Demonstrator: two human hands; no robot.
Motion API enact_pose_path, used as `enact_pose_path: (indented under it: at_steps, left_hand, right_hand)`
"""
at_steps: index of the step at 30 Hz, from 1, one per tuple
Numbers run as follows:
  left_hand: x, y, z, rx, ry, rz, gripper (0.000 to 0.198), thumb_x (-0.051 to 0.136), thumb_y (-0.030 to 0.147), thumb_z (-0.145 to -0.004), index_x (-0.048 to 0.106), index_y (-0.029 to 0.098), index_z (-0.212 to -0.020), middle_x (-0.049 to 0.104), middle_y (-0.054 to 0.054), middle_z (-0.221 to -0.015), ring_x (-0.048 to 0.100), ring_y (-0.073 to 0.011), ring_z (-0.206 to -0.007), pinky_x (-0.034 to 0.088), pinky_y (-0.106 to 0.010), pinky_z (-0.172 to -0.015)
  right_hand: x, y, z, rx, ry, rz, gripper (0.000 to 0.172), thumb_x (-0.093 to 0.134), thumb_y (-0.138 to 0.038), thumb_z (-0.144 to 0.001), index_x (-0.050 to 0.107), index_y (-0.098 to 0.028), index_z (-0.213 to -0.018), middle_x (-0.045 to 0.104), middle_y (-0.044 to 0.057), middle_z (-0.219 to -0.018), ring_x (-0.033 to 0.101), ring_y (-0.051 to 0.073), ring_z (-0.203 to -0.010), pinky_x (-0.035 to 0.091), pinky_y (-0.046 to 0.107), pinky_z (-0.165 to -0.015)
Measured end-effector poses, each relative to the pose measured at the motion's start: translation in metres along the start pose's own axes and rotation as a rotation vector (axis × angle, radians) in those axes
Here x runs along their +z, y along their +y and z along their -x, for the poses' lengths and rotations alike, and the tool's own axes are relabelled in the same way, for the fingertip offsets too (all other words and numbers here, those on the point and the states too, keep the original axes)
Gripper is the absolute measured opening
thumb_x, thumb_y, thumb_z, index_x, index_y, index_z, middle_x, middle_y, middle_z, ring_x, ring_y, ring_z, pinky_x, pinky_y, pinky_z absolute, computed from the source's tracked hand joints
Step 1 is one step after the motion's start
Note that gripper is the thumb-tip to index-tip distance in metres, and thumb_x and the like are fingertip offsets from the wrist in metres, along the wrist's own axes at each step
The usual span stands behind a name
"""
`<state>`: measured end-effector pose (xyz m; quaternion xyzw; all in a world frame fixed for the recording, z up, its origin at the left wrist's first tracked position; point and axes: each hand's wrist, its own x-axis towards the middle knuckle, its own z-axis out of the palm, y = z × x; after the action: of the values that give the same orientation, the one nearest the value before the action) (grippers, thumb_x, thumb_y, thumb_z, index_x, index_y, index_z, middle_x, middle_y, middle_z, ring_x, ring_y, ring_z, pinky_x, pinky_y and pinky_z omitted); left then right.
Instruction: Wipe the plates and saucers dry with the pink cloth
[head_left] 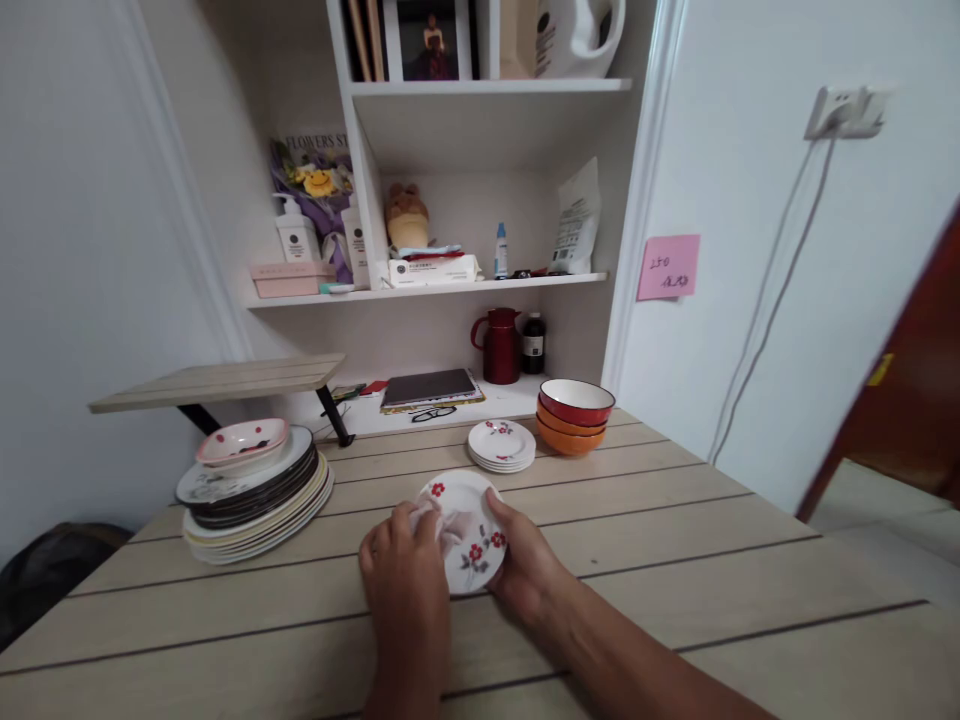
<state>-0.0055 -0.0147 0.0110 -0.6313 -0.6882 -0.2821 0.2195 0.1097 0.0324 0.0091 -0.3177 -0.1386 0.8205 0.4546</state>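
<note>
A small white plate (466, 520) with red flowers is held tilted just above the wooden table (675, 560). My right hand (525, 565) grips its right rim, thumb on the upper edge. My left hand (405, 580) is closed on a pale cloth (450, 528) pressed against the plate's face. Beyond them lies a short stack of matching small plates (502, 445), and a stack of red and orange bowls (576, 415) stands to its right.
A tall stack of large plates (255, 500) with a small dotted bowl (242, 442) on top sits at the left. A low wooden riser (217, 385) stands behind it. Shelves (427, 290) at the back hold bottles, a red jug (499, 345) and a notebook.
</note>
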Motion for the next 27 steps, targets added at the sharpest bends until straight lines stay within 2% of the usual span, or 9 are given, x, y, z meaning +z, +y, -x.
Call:
enact_pose_path:
  at_steps: [3, 6, 8, 11, 14, 17, 20, 23, 27]
  left_hand:
    - [0.009, 0.011, 0.007, 0.178, 0.059, 0.130, 0.029, 0.064, 0.009, -0.079, 0.070, 0.027, -0.101, 0.065, -0.005, -0.110, 0.058, -0.0224, -0.100, 0.046, -0.039, -0.086]
    - [0.017, 0.022, 0.013, 0.370, 0.132, 0.231, 0.027, 0.064, 0.011, -0.080, 0.069, 0.027, -0.100, 0.066, -0.003, -0.112, 0.058, -0.0213, -0.102, 0.046, -0.037, -0.089]
    - [0.018, 0.025, 0.013, 0.410, 0.154, 0.251, 0.026, 0.063, 0.011, -0.081, 0.069, 0.026, -0.101, 0.066, -0.004, -0.111, 0.058, -0.0217, -0.102, 0.047, -0.037, -0.090]
    - [0.014, 0.020, 0.010, 0.344, 0.117, 0.262, 0.025, 0.064, 0.012, -0.081, 0.069, 0.026, -0.100, 0.066, -0.004, -0.112, 0.057, -0.0223, -0.105, 0.045, -0.040, -0.094]
    - [0.008, 0.011, 0.005, 0.187, 0.100, 0.219, 0.026, 0.062, 0.011, -0.081, 0.070, 0.028, -0.099, 0.066, -0.003, -0.114, 0.057, -0.0227, -0.107, 0.043, -0.043, -0.095]
    - [0.006, 0.002, 0.003, 0.002, 0.113, 0.130, 0.027, 0.060, 0.011, -0.083, 0.070, 0.028, -0.102, 0.066, -0.005, -0.115, 0.057, -0.0235, -0.106, 0.043, -0.044, -0.093]
    - [0.007, -0.003, 0.003, -0.086, 0.124, 0.062, 0.027, 0.059, 0.012, -0.084, 0.070, 0.028, -0.103, 0.065, -0.005, -0.113, 0.058, -0.0242, -0.102, 0.043, -0.046, -0.092]
    - [0.013, 0.001, 0.006, -0.023, 0.164, 0.037, 0.026, 0.063, 0.013, -0.081, 0.070, 0.026, -0.102, 0.066, -0.005, -0.111, 0.057, -0.0242, -0.100, 0.046, -0.044, -0.090]
    - [0.024, 0.019, 0.015, 0.226, 0.242, 0.090, 0.030, 0.066, 0.012, -0.079, 0.067, 0.025, -0.105, 0.064, -0.004, -0.114, 0.055, -0.0223, -0.105, 0.047, -0.040, -0.093]
  right_hand:
    - [-0.002, -0.014, -0.001, -0.044, -0.040, -0.064, 0.043, 0.044, -0.045, -0.094, 0.063, -0.007, -0.102, 0.073, 0.011, -0.078, 0.069, 0.020, -0.068, 0.053, 0.033, -0.071]
    - [-0.003, -0.018, 0.000, 0.026, -0.106, -0.102, 0.045, 0.045, -0.049, -0.093, 0.063, -0.009, -0.085, 0.070, 0.009, -0.067, 0.066, 0.018, -0.060, 0.053, 0.030, -0.063]
    - [-0.002, -0.012, 0.001, 0.076, -0.141, -0.130, 0.042, 0.047, -0.047, -0.092, 0.062, -0.011, -0.077, 0.067, 0.007, -0.062, 0.064, 0.016, -0.058, 0.051, 0.026, -0.061]
    - [0.001, 0.003, 0.002, 0.085, -0.181, -0.153, 0.033, 0.050, -0.039, -0.093, 0.064, -0.009, -0.086, 0.070, 0.007, -0.070, 0.066, 0.015, -0.064, 0.051, 0.024, -0.066]
    - [0.004, 0.016, 0.004, 0.047, -0.140, -0.074, 0.033, 0.050, -0.037, -0.093, 0.065, -0.009, -0.100, 0.073, 0.009, -0.079, 0.069, 0.018, -0.070, 0.052, 0.029, -0.071]
    - [0.004, 0.024, 0.007, 0.023, -0.101, 0.006, 0.034, 0.051, -0.038, -0.092, 0.064, -0.009, -0.105, 0.074, 0.009, -0.080, 0.070, 0.021, -0.072, 0.053, 0.033, -0.074]
    - [0.002, 0.024, 0.006, 0.018, -0.072, 0.036, 0.034, 0.051, -0.037, -0.092, 0.063, -0.010, -0.108, 0.075, 0.010, -0.081, 0.071, 0.022, -0.071, 0.054, 0.035, -0.073]
    - [-0.001, 0.016, 0.003, -0.039, -0.053, 0.012, 0.033, 0.054, -0.038, -0.091, 0.064, -0.010, -0.107, 0.075, 0.009, -0.081, 0.070, 0.021, -0.067, 0.054, 0.033, -0.069]
    - [-0.004, 0.002, 0.001, -0.057, -0.063, -0.044, 0.029, 0.054, -0.037, -0.091, 0.066, -0.011, -0.098, 0.075, 0.007, -0.078, 0.068, 0.017, -0.063, 0.053, 0.026, -0.060]
